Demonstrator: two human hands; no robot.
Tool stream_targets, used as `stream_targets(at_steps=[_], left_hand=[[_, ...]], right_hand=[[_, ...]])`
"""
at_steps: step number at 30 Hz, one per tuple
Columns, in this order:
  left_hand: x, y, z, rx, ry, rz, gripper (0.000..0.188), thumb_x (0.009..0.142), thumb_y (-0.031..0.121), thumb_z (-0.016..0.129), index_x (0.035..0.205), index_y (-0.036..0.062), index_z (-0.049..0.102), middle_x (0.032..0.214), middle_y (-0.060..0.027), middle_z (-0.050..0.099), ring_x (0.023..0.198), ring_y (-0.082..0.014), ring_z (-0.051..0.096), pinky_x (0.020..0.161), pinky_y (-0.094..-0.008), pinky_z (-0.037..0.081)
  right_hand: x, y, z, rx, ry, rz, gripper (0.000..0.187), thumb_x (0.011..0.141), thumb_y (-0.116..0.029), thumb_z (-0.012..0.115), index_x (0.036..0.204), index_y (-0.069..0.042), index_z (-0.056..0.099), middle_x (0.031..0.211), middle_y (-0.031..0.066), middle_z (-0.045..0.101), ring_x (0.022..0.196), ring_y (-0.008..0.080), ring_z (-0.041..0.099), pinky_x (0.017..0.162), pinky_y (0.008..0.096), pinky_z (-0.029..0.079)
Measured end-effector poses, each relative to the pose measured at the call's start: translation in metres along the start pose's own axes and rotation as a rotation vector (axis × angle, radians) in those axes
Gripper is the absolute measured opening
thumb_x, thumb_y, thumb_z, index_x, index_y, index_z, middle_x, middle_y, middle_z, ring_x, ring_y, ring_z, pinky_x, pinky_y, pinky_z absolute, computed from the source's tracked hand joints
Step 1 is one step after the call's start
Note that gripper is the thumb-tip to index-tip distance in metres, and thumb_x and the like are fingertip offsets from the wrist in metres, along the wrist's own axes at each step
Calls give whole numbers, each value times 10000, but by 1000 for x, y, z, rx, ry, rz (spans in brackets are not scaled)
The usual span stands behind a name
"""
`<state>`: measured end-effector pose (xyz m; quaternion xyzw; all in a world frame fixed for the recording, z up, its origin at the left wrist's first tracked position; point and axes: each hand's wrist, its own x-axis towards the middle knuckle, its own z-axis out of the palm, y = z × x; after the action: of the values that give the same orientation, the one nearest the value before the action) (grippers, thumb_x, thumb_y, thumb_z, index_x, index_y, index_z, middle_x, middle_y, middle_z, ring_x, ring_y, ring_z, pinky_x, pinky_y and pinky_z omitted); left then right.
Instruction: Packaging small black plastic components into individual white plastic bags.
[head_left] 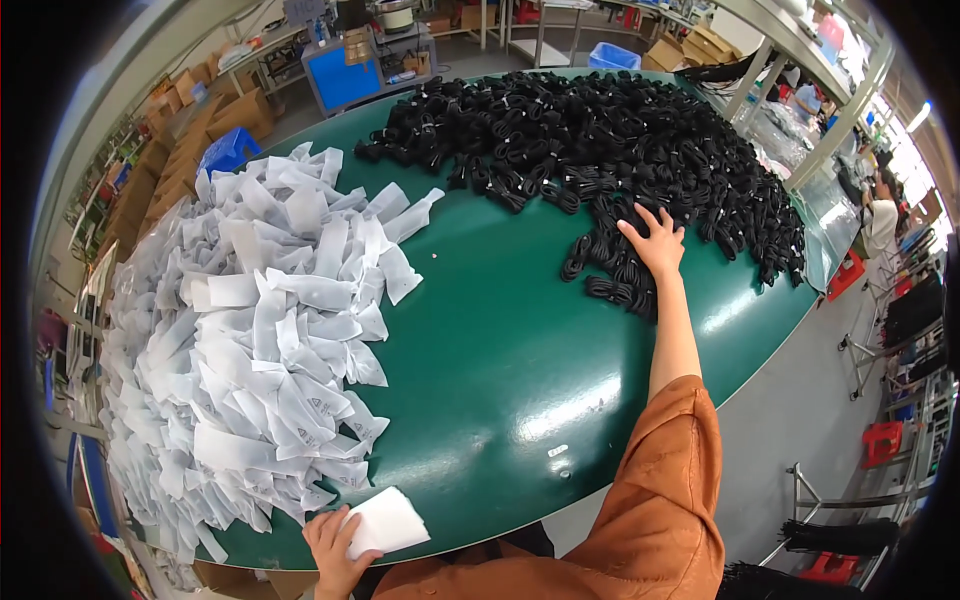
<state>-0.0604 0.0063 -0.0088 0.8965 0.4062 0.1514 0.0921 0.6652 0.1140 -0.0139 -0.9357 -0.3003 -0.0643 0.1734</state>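
One left grip (pixel 335 548) pinching white stack (pixel 392 520) at open tabletop's edge (pixel 500 529), right grip (pixel 655 245) spread on cables (pixel 622 272)

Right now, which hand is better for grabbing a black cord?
Probably the right hand: it's open over the black cords. The left hand is far from them, at the near edge of the table, holding a white stack.

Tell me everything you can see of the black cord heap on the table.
The black cord heap is a broad, loose mound of many small bundles, each seemingly folded into loops and bound at the middle, with a few pale bits showing among them. The cords look flexible, perhaps plastic or fabric covered. It covers the far and right part of the green table, with bundles straggling toward the near side. The right hand, fingers spread, appears to touch bundles at that near edge.
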Motion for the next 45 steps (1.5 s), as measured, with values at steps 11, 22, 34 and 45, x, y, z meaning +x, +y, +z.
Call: stream_targets(at_steps=[11,22,34,45], left_hand=[[54,33,-6,-32,-124,214,868,547,598,835,1260,136,657,1381,-51,593,1136,-323,517,962,-485,361],[20,12,-2,-190,180,253,622,733,515,810,1147,70,681,1198,-108,659,1038,-340,576,916,-473,433],[-352,-93,145,-315,-583,-1170,527,1065,489,399,1180,27,626,1063,-278,677,1035,-435,650,891,-518,502],[-4,-210,213,-249,-495,-678,427,1031,406,455,1110,34,648,997,-264,677,962,-430,653,841,-505,511]], right_hand=[[-113,-71,9,189,70,-401,473,864,-544,700,1269,-301,700,1420,94,536,1305,361,506,999,533,467],[-218,-110,-19,499,160,-503,464,922,-345,708,1356,-196,637,1480,164,491,1331,353,505,1069,451,435],[-506,224,81,502,-751,437,316,993,-326,560,933,-29,650,719,117,643,664,306,640,569,429,502],[-393,152,106,759,-352,673,322,1001,-324,542,890,-39,641,689,95,616,618,267,605,535,409,480]])
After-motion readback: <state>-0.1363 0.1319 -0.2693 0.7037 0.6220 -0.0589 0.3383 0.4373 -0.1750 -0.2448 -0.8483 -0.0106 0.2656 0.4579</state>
